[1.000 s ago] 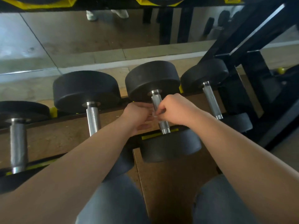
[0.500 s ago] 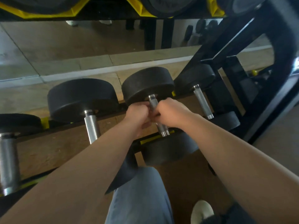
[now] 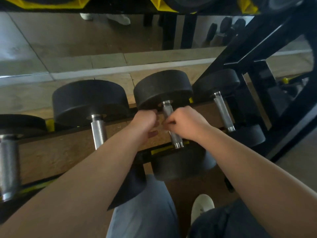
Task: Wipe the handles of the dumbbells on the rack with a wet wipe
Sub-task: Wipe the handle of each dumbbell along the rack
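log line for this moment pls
right hand: grips dumbbell handle | left hand: curled beside it, hold unclear

Mirror wall, floor and the wearer's legs

A large mirror (image 3: 68,35) fills the upper background, its panels split by thin seams, and it reflects a pair of white shoes (image 3: 120,18) near the top edge. A pale strip (image 3: 120,70) runs along the mirror's base, with beige flooring (image 3: 25,98) just below it. Nearer the camera lies a speckled brown surface (image 3: 51,152). At the bottom edge a grey trouser leg (image 3: 142,212) sits mid-frame, a darker clothed knee (image 3: 223,222) is to its right, and a white shoe (image 3: 201,206) shows between them.
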Demonstrator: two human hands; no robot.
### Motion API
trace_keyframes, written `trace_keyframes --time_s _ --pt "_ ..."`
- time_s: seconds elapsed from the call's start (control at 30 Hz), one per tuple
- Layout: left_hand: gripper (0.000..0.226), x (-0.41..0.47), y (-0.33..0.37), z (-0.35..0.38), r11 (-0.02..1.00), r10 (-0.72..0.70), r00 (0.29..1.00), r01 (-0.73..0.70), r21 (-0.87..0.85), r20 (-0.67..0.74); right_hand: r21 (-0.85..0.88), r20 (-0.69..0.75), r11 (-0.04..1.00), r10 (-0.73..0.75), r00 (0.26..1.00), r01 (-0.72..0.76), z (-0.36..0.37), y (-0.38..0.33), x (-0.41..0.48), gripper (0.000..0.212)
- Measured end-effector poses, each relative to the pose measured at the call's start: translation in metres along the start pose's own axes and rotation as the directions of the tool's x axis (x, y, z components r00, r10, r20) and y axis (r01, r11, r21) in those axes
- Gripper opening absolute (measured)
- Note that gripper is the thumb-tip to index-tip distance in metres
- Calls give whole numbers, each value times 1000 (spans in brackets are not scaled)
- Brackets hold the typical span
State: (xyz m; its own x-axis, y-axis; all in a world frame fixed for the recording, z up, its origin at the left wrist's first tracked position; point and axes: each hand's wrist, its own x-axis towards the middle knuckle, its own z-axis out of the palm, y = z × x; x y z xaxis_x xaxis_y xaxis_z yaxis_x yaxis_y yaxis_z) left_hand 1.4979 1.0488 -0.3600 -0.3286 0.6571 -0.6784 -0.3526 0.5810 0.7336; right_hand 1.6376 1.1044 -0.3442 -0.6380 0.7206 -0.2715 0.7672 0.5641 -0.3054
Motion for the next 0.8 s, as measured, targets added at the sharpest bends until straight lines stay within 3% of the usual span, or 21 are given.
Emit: trace_keyframes --time_s 0.07,0.13,0.2,0.3,0.37,0.47,0.53,0.67,0.8 --pt "20 0 -1 1 999 19 999 -20 29 39 -19 -181 1000 -5 984 1 -1 -5 6 22" --pt "26 1 -1 1 998 42 997 -45 36 72 -32 -252 999 -12 968 4 -4 -5 8 24" --pt "23 -2 -2 0 997 49 993 -55 47 110 16 -168 1000 12 986 -9 -6 -1 4 21" --pt "29 -6 -5 -2 973 32 980 -75 219 195 24 30 999 32 999 -32 -1 2 -12 18" --pt "31 -5 -8 -2 971 33 976 -82 226 215 20 -14 999 28 1000 -28 2 1 -16 18" --pt "29 2 -8 -5 996 87 985 -87 -6 149 249 -151 967 99 984 -59 3 -2 -10 22" --pt "36 8 -10 -6 990 137 982 -131 -54 132 406 -170 911 153 973 -73 3 -1 -5 25" --pt "35 14 -17 3 945 236 967 -251 210 96 559 -143 825 192 971 -81 0 7 -2 28" --pt "33 22 -24 7 935 275 961 -264 237 -15 614 -155 785 223 962 -83 -3 16 1 31"
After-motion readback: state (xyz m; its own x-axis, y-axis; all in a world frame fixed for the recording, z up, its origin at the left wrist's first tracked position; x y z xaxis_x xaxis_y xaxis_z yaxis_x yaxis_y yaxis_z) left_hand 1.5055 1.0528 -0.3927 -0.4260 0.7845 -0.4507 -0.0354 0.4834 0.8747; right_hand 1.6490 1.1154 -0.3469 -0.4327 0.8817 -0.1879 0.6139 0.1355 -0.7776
